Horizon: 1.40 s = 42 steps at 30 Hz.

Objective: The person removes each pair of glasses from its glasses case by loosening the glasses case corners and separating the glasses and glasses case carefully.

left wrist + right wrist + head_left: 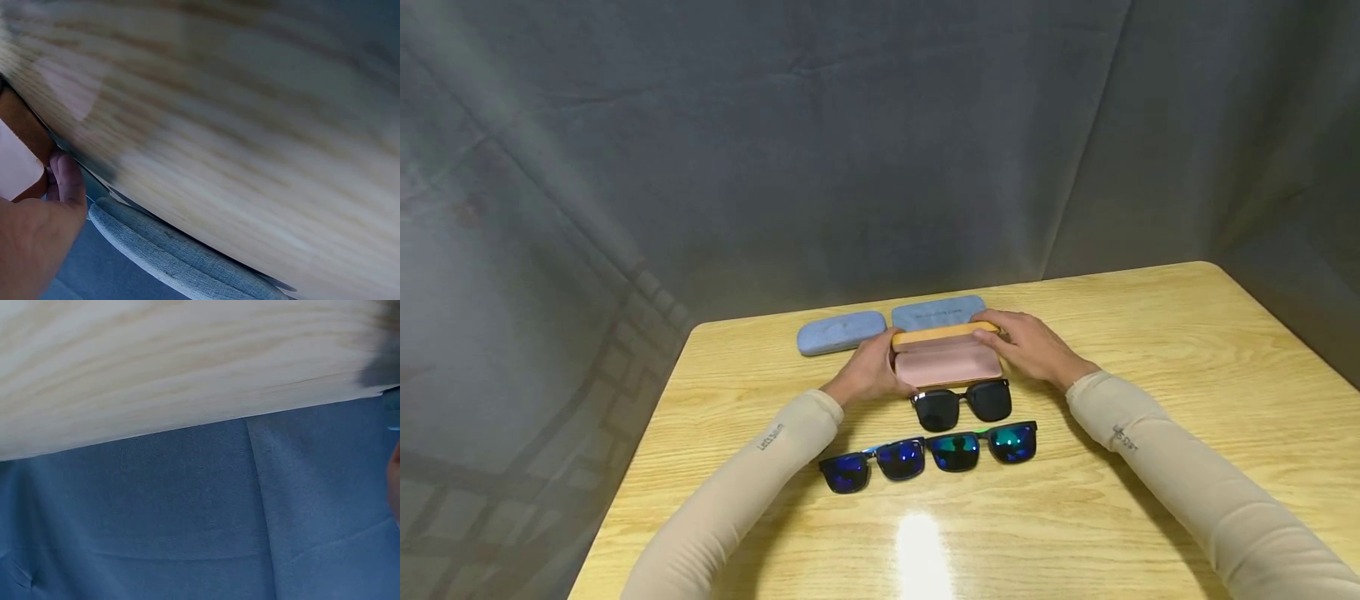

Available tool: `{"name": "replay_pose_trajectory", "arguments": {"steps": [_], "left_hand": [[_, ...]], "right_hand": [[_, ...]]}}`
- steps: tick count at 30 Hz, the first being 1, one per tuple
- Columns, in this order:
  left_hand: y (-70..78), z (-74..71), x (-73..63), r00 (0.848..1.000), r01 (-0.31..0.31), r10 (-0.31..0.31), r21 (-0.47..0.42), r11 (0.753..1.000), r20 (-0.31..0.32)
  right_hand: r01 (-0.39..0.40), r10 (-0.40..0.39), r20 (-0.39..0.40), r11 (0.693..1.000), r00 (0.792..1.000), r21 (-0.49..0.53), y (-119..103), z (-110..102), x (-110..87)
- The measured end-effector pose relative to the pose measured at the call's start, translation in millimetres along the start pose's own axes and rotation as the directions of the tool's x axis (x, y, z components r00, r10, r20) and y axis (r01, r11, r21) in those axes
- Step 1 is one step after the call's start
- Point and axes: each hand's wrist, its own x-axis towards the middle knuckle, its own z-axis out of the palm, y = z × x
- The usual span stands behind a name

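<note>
An orange glasses case (949,365) with a pink lining stands with its lid raised in the head view. My left hand (869,367) grips its left end, fingers up by the lid and thumb low near the front. At the right end, my right hand (1033,346) holds the lid's edge between thumb and fingers. Just in front of the case lie black sunglasses (938,410). The left wrist view has the left hand (34,234) against the orange case (22,119). Only a sliver of the right hand (394,487) enters the right wrist view.
Behind the orange case lies a grey-blue glasses case (936,312), with a lighter blue case (838,332) to its left. Blue-lensed sunglasses (901,460) and green-lensed sunglasses (955,452) lie nearer the front. The wooden table (1150,350) ends at a grey curtain (850,167).
</note>
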Motion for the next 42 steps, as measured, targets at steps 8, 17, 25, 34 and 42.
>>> {"name": "replay_pose_trajectory", "arguments": {"steps": [8,17,25,34,42], "left_hand": [[2.8,2.5,0.7,1.0,-0.021,0.021,0.005,1.0,0.009],[5.0,2.5,2.5,0.999,-0.048,0.049,0.048,0.998,-0.004],[-0.4,0.7,2.5,0.999,-0.043,0.044,0.062,0.997,-0.01],[-2.3,1.3,-0.2,0.998,-0.059,0.059,0.07,0.996,-0.011],[-0.9,1.7,1.2,0.995,-0.098,0.099,0.104,0.99,-0.01]], "right_hand": [[-0.054,0.053,0.019,0.994,0.998,0.093,1,-1,2.3],[-0.165,0.127,0.167,0.959,0.978,0.231,-6,-9,5.5],[-0.104,0.047,0.188,0.947,0.981,0.305,-9,-6,6.2],[-0.039,-0.015,0.182,0.957,0.983,0.288,-10,-3,6.8],[0.009,-0.051,0.158,0.967,0.986,0.254,-11,-4,5.0]]}}
